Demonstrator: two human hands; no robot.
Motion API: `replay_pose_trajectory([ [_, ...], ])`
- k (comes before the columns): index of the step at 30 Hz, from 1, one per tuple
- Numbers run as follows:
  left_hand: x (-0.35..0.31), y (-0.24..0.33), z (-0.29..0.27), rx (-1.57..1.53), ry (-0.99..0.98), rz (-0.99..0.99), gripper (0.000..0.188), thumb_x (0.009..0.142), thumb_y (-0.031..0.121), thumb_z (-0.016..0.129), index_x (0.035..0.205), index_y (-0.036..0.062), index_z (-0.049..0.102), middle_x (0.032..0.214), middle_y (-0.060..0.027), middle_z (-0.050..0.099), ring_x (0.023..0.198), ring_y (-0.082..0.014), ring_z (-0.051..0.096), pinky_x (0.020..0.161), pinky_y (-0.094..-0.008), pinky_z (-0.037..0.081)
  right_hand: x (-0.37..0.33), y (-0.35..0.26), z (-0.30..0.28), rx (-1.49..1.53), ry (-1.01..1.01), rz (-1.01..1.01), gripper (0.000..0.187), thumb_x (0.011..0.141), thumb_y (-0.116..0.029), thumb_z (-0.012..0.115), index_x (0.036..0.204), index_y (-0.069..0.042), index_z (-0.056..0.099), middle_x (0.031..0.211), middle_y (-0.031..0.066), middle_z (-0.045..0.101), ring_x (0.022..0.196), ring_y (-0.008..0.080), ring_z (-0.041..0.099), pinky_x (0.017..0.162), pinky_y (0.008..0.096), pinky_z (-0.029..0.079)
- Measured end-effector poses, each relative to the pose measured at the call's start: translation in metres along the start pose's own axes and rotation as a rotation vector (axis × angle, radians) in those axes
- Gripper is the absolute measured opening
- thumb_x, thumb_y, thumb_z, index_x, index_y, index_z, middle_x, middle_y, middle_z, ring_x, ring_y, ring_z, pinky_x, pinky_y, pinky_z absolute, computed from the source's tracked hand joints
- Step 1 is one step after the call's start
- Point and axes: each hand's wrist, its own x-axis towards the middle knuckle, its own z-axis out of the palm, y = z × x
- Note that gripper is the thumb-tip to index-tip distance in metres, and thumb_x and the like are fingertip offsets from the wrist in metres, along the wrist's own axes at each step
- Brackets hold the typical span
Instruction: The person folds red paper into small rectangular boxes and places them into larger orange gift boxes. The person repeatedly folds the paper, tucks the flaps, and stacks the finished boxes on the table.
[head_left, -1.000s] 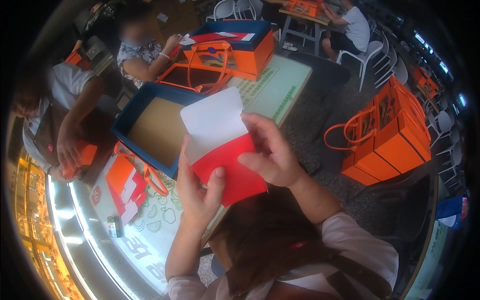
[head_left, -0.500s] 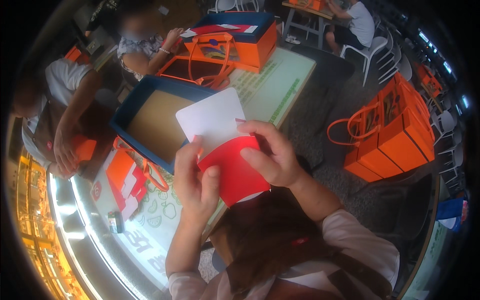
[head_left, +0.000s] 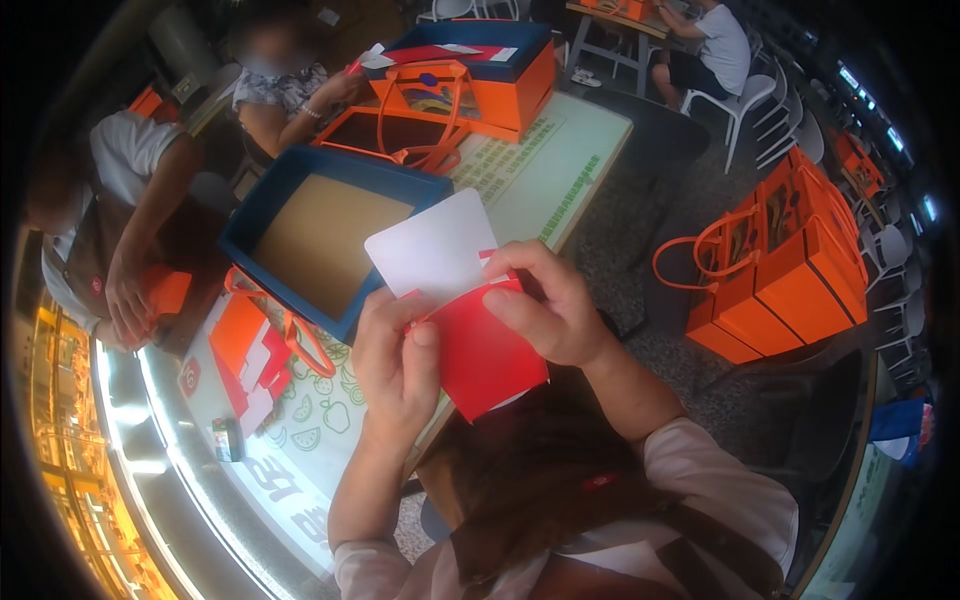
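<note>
Between my two hands is a red folding paper box [head_left: 490,350], red outside and white inside. Its white lid flap [head_left: 435,243] stands up on the far side, away from me. My left hand [head_left: 398,350] grips the box's left edge, thumb on the red front panel. At the upper right corner my right hand [head_left: 548,315] pinches the rim, thumb on top and index finger by a small red side tab. Just beyond the hands lies a large open blue tray-like box [head_left: 235,245] with a tan bottom.
Flat red and orange card pieces [head_left: 250,350] and a small dark green-and-white box [head_left: 227,440] lie on the printed table [head_left: 300,480]. An orange carry box [head_left: 520,95] stands farther back. More orange carry boxes [head_left: 790,270] stand right. Two people work across the table.
The red box has shifted slightly right and down with my hands, and its front panel looks flatter. Across the table, one person's hand has moved toward the red papers on the carry box.
</note>
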Motion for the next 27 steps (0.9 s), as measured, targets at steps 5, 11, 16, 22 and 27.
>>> replay_pose_trajectory([
  [5, -0.001, 0.005, -0.002, -0.017, 0.001, -0.057, 0.038, 0.106, 0.035, 0.052, 0.108, -0.0013, 0.064, 0.103, -0.0150, 0.063, 0.091, -0.0246, 0.061, 0.082, -0.0327, 0.048, 0.005, -0.006, 0.003, -0.095, 0.074, -0.055, 0.020, 0.096, -0.013, 0.066, 0.112, -0.002, 0.061, 0.098, 0.0075, 0.067, 0.086, 0.0140, 0.063, 0.077, 0.0265, 0.050],
  [11, 0.003, 0.017, -0.001, -0.179, -0.065, -0.216, 0.044, 0.100, 0.039, 0.062, 0.119, -0.0006, 0.063, 0.117, -0.0138, 0.062, 0.105, -0.0243, 0.062, 0.091, -0.0332, 0.048, 0.002, -0.007, -0.002, 0.004, 0.112, -0.043, 0.020, 0.098, -0.016, 0.067, 0.113, -0.004, 0.061, 0.095, 0.0025, 0.065, 0.082, 0.0083, 0.060, 0.072, 0.0230, 0.049],
  [16, 0.004, 0.023, -0.002, -0.196, -0.176, -0.236, 0.054, 0.083, 0.027, 0.083, 0.124, 0.0003, 0.060, 0.118, -0.0137, 0.062, 0.107, -0.0248, 0.062, 0.089, -0.0331, 0.051, 0.006, -0.005, -0.007, 0.020, 0.087, -0.059, 0.020, 0.097, -0.015, 0.067, 0.113, -0.004, 0.061, 0.093, 0.0014, 0.064, 0.080, 0.0072, 0.059, 0.071, 0.0221, 0.049],
  [22, 0.002, 0.016, 0.005, -0.151, -0.146, -0.264, 0.048, 0.083, 0.021, 0.081, 0.121, 0.0001, 0.061, 0.113, -0.0147, 0.062, 0.101, -0.0258, 0.064, 0.085, -0.0322, 0.052, 0.005, -0.005, -0.011, -0.025, 0.061, -0.078, 0.019, 0.097, -0.014, 0.068, 0.112, -0.005, 0.061, 0.091, 0.0015, 0.063, 0.081, 0.0075, 0.058, 0.071, 0.0227, 0.048],
  [27, 0.003, 0.011, 0.005, -0.060, -0.145, -0.145, 0.043, 0.082, 0.018, 0.082, 0.116, 0.0003, 0.062, 0.105, -0.0139, 0.063, 0.093, -0.0245, 0.064, 0.080, -0.0319, 0.053, 0.005, -0.001, -0.017, -0.073, 0.008, -0.160, 0.018, 0.096, -0.015, 0.068, 0.110, -0.005, 0.061, 0.089, 0.0022, 0.063, 0.076, 0.0079, 0.059, 0.068, 0.0227, 0.048],
])
